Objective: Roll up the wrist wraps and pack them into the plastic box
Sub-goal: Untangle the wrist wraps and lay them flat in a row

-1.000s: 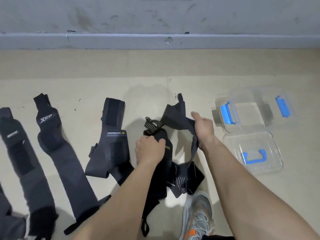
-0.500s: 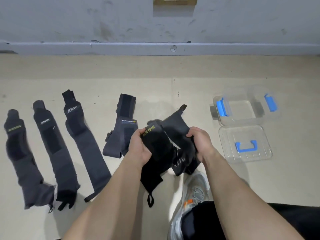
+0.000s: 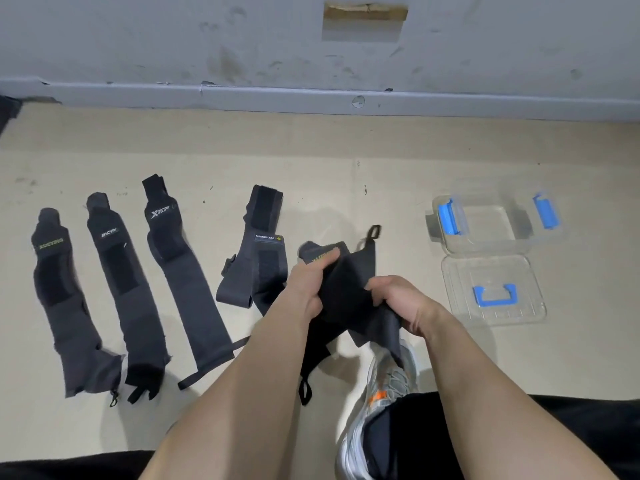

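Observation:
Both hands hold a black wrist wrap (image 3: 346, 292) above the floor, bunched and folded, with a loop dangling below. My left hand (image 3: 308, 285) grips its upper end near yellow lettering. My right hand (image 3: 398, 299) grips the fabric's right side. Several more dark wrist wraps lie flat on the floor to the left: one marked XTEP (image 3: 180, 271), one beside it (image 3: 128, 299), one at far left (image 3: 62, 306), and a folded one (image 3: 256, 265) just left of my hands. The clear plastic box (image 3: 485, 223) with blue latches stands open at right, its lid (image 3: 493, 292) in front of it.
A grey wall and baseboard (image 3: 311, 98) run along the back. My grey sneaker (image 3: 381, 393) rests on the beige floor below the hands. Dark clothing shows along the bottom edge.
The wrap has been lifted and gathered tighter between my hands. The view has pulled back, so more wraps on the left have come into sight.

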